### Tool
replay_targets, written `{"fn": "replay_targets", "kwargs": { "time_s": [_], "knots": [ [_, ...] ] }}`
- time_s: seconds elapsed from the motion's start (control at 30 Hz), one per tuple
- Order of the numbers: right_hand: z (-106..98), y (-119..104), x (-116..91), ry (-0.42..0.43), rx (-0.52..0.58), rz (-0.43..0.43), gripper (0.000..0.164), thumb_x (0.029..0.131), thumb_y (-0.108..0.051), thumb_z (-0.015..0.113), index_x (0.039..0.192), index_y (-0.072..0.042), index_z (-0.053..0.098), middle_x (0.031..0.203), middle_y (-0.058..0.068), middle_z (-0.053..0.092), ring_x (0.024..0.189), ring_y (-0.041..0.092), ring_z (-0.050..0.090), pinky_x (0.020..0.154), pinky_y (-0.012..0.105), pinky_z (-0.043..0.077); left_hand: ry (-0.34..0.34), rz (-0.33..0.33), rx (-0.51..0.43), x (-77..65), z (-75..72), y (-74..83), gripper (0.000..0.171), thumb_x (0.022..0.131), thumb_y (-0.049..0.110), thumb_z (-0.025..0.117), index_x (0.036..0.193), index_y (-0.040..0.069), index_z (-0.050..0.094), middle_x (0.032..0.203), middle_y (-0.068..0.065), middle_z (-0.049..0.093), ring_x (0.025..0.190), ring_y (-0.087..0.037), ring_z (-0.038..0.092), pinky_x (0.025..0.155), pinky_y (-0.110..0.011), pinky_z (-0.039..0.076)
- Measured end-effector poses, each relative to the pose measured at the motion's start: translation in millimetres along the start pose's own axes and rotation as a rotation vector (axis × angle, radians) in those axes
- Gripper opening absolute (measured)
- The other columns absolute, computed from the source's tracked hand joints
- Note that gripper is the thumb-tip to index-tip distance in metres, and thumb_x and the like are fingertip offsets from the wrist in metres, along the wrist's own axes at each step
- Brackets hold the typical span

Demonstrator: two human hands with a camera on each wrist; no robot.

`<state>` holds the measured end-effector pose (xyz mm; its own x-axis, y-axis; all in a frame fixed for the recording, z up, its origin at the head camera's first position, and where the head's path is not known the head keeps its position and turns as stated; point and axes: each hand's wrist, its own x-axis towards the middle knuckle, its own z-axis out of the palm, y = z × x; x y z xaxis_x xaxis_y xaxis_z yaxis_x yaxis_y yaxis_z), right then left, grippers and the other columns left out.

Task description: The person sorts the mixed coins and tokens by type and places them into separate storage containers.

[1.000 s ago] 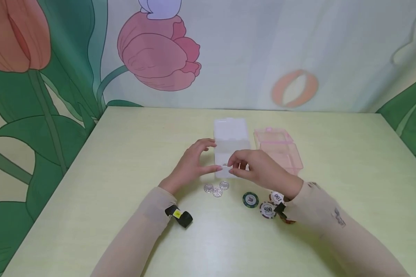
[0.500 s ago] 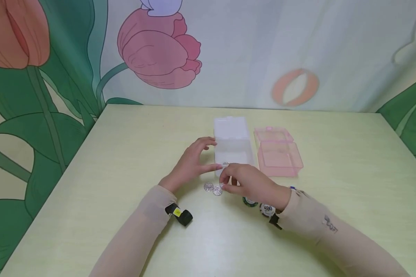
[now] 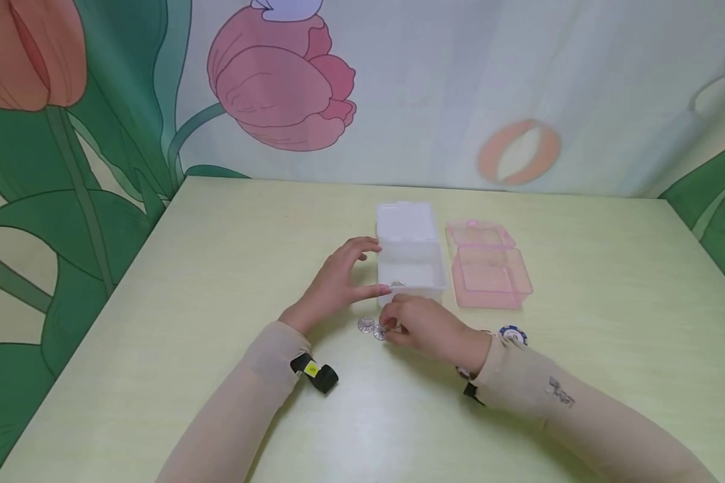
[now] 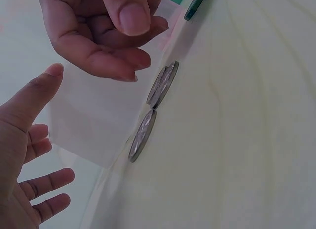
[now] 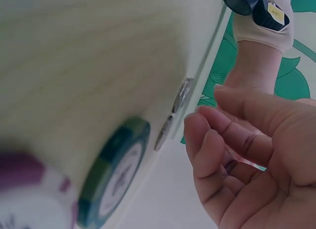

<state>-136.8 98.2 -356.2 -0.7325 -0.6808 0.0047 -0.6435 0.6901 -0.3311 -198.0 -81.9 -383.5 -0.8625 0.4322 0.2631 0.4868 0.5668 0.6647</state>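
My left hand (image 3: 338,280) stands at the left side of the open white plastic box (image 3: 417,295), thumb at its near rim and fingers by its far left side, holding nothing. Inside the box, near the front wall, lie silvery coins (image 3: 397,283), too small to count. In front of it, three silver coins (image 4: 143,135) lie flat on the table in the left wrist view, two of them overlapping. My right hand (image 3: 431,329) hovers just over these coins, partly hiding them in the head view. Its fingers (image 5: 205,150) are bent, with a gap to the thumb and nothing between.
An open pink translucent box (image 3: 492,302) stands right of the white one. Poker chips, among them a green one (image 5: 116,174) and a blue-and-white one (image 3: 513,335), lie around and under the right wrist. A printed curtain (image 3: 423,94) hangs behind the table.
My right hand has let go of a coin at the white box and moved down and toward me, over the coins on the table. The left hand keeps its place.
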Motion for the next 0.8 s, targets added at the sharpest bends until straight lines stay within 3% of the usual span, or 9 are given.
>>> {"fn": "replay_targets", "kwargs": {
  "time_s": [0.17, 0.5, 0.8],
  "knots": [
    [2.7, -0.1, 2.3, 0.001, -0.035, 0.019, 0.007, 0.078, -0.016, 0.068, 0.084, -0.015, 0.067, 0.080, -0.004, 0.062, 0.074, 0.009, 0.055, 0.068, 0.021, 0.046, 0.006, 0.010, 0.016, 0.2, -0.4, 2.9, 0.063, 0.071, 0.039, 0.074, 0.122, 0.016, 0.046, 0.137, 0.002, 0.041, 0.116, -0.022, 0.049, 0.098, -0.042, 0.037],
    [3.9, -3.1, 7.6, -0.026, -0.107, 0.039, 0.007, 0.077, -0.018, 0.069, 0.080, -0.014, 0.065, 0.070, -0.004, 0.054, 0.065, 0.007, 0.042, 0.057, 0.017, 0.036, 0.000, 0.003, 0.012, 1.2, -1.5, 4.7, 0.064, 0.070, 0.039, 0.074, 0.123, 0.016, 0.047, 0.138, 0.002, 0.041, 0.116, -0.022, 0.050, 0.100, -0.043, 0.035],
    [7.9, -5.7, 10.0, -0.065, -0.179, 0.089, 0.011, 0.076, -0.023, 0.070, 0.080, -0.015, 0.063, 0.074, -0.004, 0.055, 0.066, 0.007, 0.047, 0.056, 0.020, 0.040, 0.001, 0.006, -0.004, -0.2, -1.0, 4.0, 0.063, 0.071, 0.038, 0.073, 0.123, 0.015, 0.047, 0.137, 0.002, 0.041, 0.115, -0.023, 0.051, 0.099, -0.042, 0.035]
  ]
}}
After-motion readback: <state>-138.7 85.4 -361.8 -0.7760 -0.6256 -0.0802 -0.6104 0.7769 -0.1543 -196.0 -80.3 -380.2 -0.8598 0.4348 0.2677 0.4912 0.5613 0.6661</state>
